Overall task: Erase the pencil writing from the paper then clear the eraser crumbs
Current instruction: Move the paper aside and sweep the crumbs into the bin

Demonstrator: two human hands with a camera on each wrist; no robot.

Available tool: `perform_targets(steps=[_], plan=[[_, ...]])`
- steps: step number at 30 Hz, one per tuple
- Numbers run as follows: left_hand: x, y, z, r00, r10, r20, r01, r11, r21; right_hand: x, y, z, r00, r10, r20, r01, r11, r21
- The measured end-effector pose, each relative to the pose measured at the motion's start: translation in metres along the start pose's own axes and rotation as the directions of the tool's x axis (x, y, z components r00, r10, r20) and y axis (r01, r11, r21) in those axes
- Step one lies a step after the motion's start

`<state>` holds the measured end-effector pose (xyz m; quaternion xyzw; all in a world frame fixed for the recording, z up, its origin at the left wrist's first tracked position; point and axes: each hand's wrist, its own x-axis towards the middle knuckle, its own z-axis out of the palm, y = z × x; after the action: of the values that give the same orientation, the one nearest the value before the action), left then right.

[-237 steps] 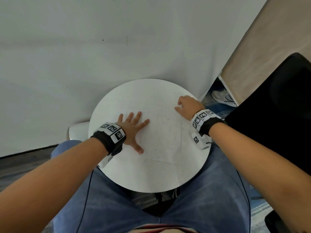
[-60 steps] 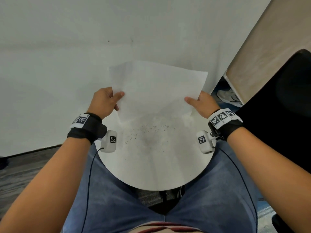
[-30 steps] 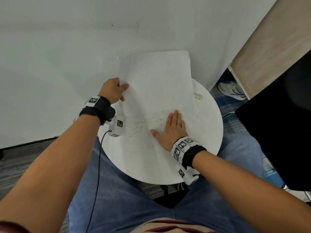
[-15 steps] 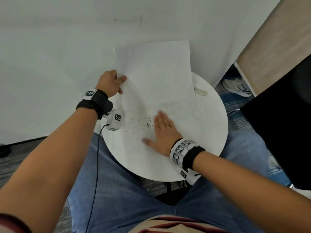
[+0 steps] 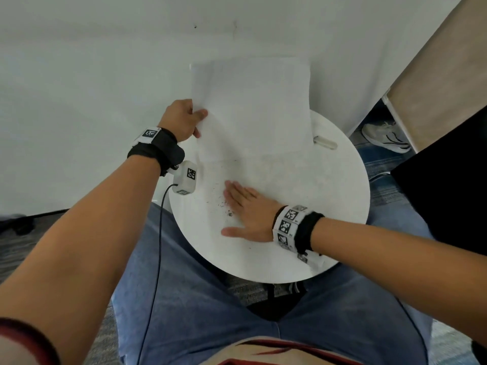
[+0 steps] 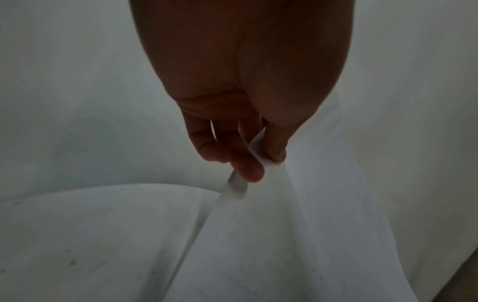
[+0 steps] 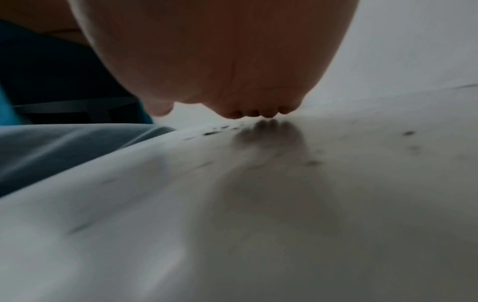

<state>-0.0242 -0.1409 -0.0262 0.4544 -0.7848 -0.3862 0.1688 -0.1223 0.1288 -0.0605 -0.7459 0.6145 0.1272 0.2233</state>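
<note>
A white sheet of paper (image 5: 253, 106) stands lifted above the far half of the round white table (image 5: 329, 206). My left hand (image 5: 184, 119) pinches its left edge between thumb and fingers; the left wrist view shows the paper (image 6: 297, 224) hanging from that pinch. My right hand (image 5: 245, 209) lies flat on the table, fingers straight and pointing left. Dark eraser crumbs (image 5: 224, 204) are scattered just left of its fingertips. In the right wrist view the crumbs (image 7: 212, 132) lie ahead of my fingertips (image 7: 258, 114).
A white eraser (image 5: 325, 142) lies on the table's far right, beside the paper. My jeans-clad legs (image 5: 210, 312) are under the table's near edge. A white wall stands behind; a shoe (image 5: 384, 138) and a black chair (image 5: 448, 185) are to the right.
My right hand has swept leftward and nearer across the table, pushing the crumbs toward the left edge. The left hand keeps the paper raised, slightly higher.
</note>
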Motion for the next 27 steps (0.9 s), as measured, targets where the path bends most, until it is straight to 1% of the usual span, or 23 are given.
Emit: perform_targets(steps=[2,4,5,6,7,9,11,12,14,16,18,20,23,25,27], plan=[[0.0,0.003,0.001,1.0,0.019,-0.005,-0.019,1.0,0.003,0.013,0.019,-0.014,0.991,0.126,-0.054,-0.122,0.989,0.079],[0.001,0.007,0.001,1.0,0.02,-0.022,-0.02,1.0,-0.013,0.03,0.035,-0.023,0.963,0.261,-0.073,-0.25,0.96,0.129],[0.002,0.009,0.0,0.999,0.015,-0.034,-0.015,1.0,-0.013,0.036,0.037,-0.024,0.953,0.293,-0.077,-0.282,0.951,0.126],[0.002,0.01,0.0,0.999,0.009,-0.044,-0.009,1.0,-0.001,0.04,0.036,-0.023,0.954,0.291,-0.076,-0.282,0.952,0.117],[0.002,0.011,0.0,0.999,0.007,-0.049,-0.007,1.0,0.012,0.04,0.031,-0.021,0.964,0.258,-0.072,-0.25,0.963,0.106],[0.003,0.011,0.0,0.998,0.01,-0.054,-0.008,1.0,0.03,0.033,0.017,-0.013,0.99,0.132,-0.046,-0.13,0.99,0.053],[0.004,0.011,-0.001,0.998,0.018,-0.053,-0.016,0.999,0.031,0.022,0.01,-0.009,1.0,0.02,0.0,-0.02,1.0,0.001],[0.004,0.01,-0.001,0.999,0.02,-0.05,-0.018,0.999,0.029,0.02,0.012,-0.012,1.0,-0.002,0.016,0.002,1.0,-0.002],[0.004,0.01,0.0,0.999,0.028,-0.038,-0.027,0.999,0.03,0.025,0.026,-0.023,0.999,0.032,-0.007,-0.032,0.999,0.031],[0.004,0.009,0.002,0.999,0.034,-0.024,-0.033,0.999,0.029,0.038,0.038,-0.035,0.991,0.119,-0.057,-0.116,0.992,0.05],[0.004,0.009,0.003,0.999,0.035,-0.013,-0.035,0.999,0.029,0.048,0.036,-0.039,0.988,0.141,-0.058,-0.139,0.99,0.038],[0.004,0.008,0.004,0.999,0.042,0.005,-0.042,0.998,0.055,0.05,0.024,-0.034,0.997,0.073,-0.04,-0.073,0.997,-0.011],[0.004,0.005,0.005,0.998,0.049,0.029,-0.052,0.995,0.081,0.033,0.011,-0.021,0.996,-0.078,0.031,0.081,0.991,-0.107],[0.004,0.006,0.006,0.999,0.05,0.013,-0.051,0.994,0.095,0.018,0.01,-0.015,0.99,-0.128,0.065,0.135,0.983,-0.123],[0.005,0.007,0.008,0.999,0.045,-0.001,-0.045,0.996,0.081,0.004,0.012,-0.011,0.986,-0.149,0.074,0.156,0.983,-0.101]])
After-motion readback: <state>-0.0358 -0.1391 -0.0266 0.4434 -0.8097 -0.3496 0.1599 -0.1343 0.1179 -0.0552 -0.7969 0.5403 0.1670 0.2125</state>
